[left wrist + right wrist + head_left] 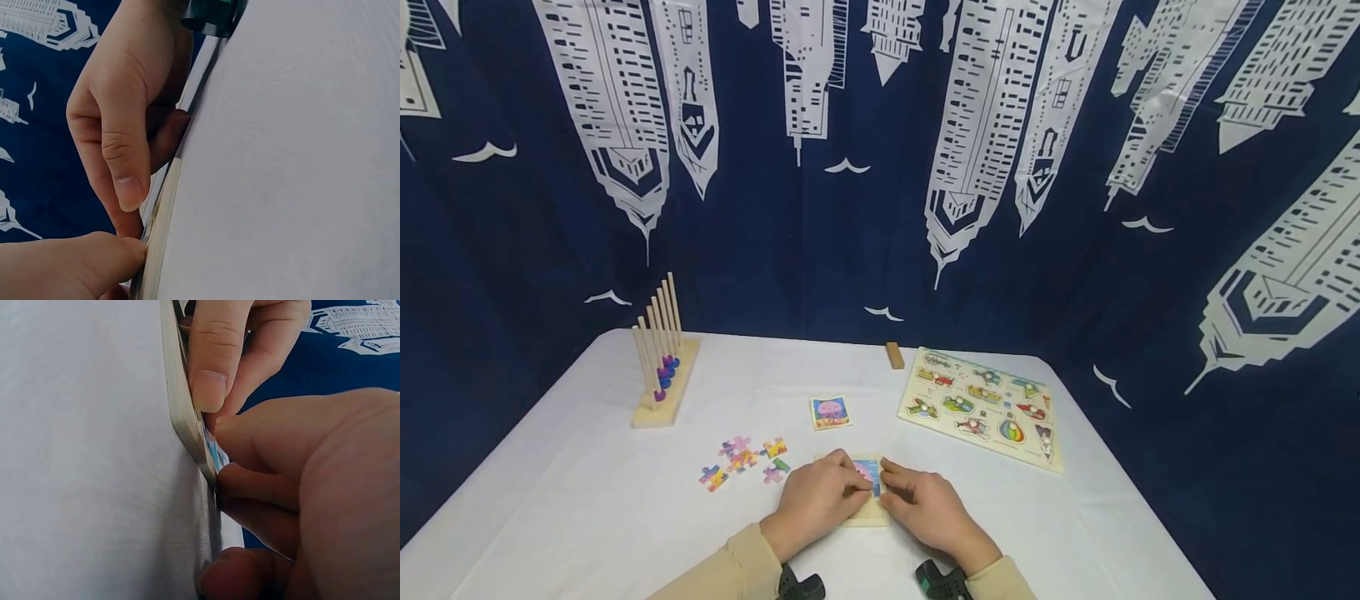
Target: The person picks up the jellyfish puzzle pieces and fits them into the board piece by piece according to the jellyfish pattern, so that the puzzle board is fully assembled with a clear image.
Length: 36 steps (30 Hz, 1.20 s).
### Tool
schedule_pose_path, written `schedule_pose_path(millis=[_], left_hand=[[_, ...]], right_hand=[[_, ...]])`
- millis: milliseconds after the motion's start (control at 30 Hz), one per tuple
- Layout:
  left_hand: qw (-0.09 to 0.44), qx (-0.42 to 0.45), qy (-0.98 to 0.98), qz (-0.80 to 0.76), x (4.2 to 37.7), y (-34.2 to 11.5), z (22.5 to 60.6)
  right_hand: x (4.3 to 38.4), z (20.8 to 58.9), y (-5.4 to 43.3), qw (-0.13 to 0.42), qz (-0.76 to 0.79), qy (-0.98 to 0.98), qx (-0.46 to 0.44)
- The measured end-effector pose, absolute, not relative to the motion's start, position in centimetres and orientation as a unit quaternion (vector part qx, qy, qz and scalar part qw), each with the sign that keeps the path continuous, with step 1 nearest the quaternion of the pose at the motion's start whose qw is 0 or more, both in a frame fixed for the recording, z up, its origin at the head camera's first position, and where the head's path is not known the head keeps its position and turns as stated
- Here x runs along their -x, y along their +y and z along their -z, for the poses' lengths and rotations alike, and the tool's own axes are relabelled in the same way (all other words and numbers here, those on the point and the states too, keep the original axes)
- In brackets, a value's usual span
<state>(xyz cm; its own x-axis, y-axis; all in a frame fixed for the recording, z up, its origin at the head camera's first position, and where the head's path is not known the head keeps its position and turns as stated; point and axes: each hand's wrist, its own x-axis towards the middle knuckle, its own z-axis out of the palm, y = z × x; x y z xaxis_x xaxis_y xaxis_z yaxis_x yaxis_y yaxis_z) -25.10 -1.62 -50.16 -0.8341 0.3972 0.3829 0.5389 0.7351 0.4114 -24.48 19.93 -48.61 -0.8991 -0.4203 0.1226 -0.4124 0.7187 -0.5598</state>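
Observation:
A small wooden jigsaw board (867, 515) with a blue and pink picture lies on the white table between both hands. From the left, my left hand (820, 500) reaches over it, thumb and forefinger pinching a jigsaw piece at the picture, mostly hidden by the fingertips. My right hand (934, 508) holds the board's right side, with thumb and forefinger at the rim. In the right wrist view a blue, light-edged bit of the picture (215, 450) shows just inside the rim, between the two hands' fingertips. Loose jigsaw pieces (741, 458) lie left of the left hand.
A small square picture puzzle (831, 412) lies beyond the board. At back right are a vehicle peg puzzle (955, 424) and a wooden block (894, 356). A peg stand (655, 415) with purple and blue beads stands at left. A dark blue curtain (820, 250) hangs behind the table.

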Motion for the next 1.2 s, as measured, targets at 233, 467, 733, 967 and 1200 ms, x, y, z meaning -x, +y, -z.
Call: schedule_pose_path(millis=[233,467,733,967,1200], left_hand=[[0.152,0.266,-0.92,0.243,25.0,-1.7,50.3],[0.184,0.229,-0.913,0.282,24.7,-2.6,49.0],[0.163,0.066,-0.929,0.326,25.7,-10.6,45.4],[0.172,-0.05,-0.898,0.401,26.0,-18.0,46.2],[0.156,-0.057,-0.911,0.378,26.2,-19.2,48.6]], right_hand=[[24.5,48.8,20.0,0.001,0.304,0.925,0.23],[24.5,49.1,19.9,0.004,0.304,0.926,0.225],[24.6,49.1,19.5,0.021,0.323,0.921,0.217],[24.6,49.1,19.6,0.017,0.326,0.921,0.212],[24.5,48.9,19.7,0.023,0.33,0.92,0.21]])
